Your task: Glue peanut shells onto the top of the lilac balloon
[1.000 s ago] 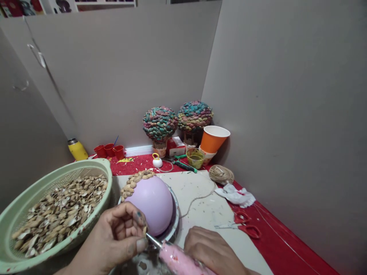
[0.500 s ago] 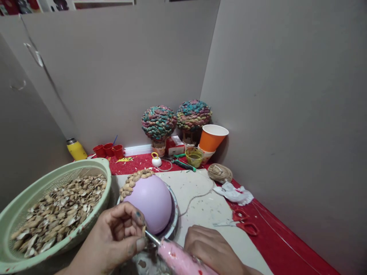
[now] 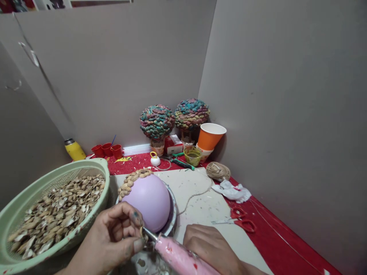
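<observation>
Red-covered table (image 3: 275,236) in a corner of plain grey walls (image 3: 129,61), off-white sheet (image 3: 189,183) laid over the middle. Green plastic colander (image 3: 107,183) at left, holding lots of tan split peanut shells (image 3: 60,210). Three small red cups (image 3: 116,151) at back, thin blue stick (image 3: 114,140) rising from among them. Small clear bowl (image 3: 192,156) with yellow-green residue; beside it an orange paper cup (image 3: 210,138), white inside, tilted over white cups. Smooth lilac ball (image 3: 151,202) sits in a round pale-rimmed tray (image 3: 173,217) just beyond the hands, rows of tan shells along its upper left edge. Pink-bodied glue gun (image 3: 180,254) with metal nozzle is low centre, in front of the ball; long axis slants from lower right to upper left, nozzle pointing at the left hand (image 3: 111,236). That hand: thumb and fingers pinched on one small tan shell piece (image 3: 141,232) at the nozzle tip; exact contact unclear. Right hand (image 3: 209,244) curled around the gun body, fingertips hidden.
</observation>
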Demonstrator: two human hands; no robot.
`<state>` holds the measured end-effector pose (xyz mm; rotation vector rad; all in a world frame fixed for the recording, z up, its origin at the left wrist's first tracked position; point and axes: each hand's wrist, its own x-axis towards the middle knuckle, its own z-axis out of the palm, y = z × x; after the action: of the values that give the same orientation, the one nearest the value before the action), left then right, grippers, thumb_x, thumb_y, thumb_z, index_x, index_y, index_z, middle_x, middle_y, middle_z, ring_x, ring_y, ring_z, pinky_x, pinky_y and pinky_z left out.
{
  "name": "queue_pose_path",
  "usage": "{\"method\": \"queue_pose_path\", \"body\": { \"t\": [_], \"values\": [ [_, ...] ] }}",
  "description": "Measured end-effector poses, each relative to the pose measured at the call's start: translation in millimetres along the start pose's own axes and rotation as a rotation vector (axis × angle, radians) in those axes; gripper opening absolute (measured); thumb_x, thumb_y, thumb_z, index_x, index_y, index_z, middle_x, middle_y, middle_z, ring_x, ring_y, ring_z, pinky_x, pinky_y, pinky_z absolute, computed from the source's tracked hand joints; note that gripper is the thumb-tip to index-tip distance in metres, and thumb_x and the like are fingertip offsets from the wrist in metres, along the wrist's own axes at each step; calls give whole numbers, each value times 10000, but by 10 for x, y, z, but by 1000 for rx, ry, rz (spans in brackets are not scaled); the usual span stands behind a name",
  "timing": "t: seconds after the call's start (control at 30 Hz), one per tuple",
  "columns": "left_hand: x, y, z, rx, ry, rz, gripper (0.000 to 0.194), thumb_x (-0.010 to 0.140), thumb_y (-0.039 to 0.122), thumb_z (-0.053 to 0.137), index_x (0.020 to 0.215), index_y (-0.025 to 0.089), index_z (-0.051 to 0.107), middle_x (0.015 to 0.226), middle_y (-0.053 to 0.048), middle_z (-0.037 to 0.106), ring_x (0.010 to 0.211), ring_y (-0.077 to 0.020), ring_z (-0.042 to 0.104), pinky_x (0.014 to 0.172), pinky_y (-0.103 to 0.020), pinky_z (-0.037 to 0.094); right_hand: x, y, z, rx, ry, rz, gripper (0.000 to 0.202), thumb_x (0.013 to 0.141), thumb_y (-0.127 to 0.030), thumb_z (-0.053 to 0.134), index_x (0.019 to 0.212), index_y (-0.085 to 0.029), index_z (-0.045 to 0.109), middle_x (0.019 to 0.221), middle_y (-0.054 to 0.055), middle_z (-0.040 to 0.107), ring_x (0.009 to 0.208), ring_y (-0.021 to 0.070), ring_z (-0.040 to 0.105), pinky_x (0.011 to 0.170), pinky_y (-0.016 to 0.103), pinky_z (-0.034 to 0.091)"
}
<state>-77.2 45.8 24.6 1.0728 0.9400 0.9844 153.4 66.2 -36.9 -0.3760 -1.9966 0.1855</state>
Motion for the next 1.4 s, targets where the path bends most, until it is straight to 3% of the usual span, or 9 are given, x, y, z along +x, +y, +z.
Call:
{"method": "queue_pose_path", "body": {
  "t": [1.0,1.4],
  "values": [
    [1,-54,-72,13,6,79,262,691,215,862,801,187,626,711,21,599,592,-70,496,520,-130,400,0,-3,-37,-37,-34,-23,477,1085,-277,132,700,-234,409,488,-27,464,420,137,375,435,279,267],
    [22,-11,-25,-24,45,103,264,667,191,875,770,178,632,738,24,607,585,-60,517,519,-123,419,-10,5,-28,-59,-35,-39,497,1084,-242,137,684,-229,432,485,-27,452,418,140,378,427,288,266]
  ]
}}
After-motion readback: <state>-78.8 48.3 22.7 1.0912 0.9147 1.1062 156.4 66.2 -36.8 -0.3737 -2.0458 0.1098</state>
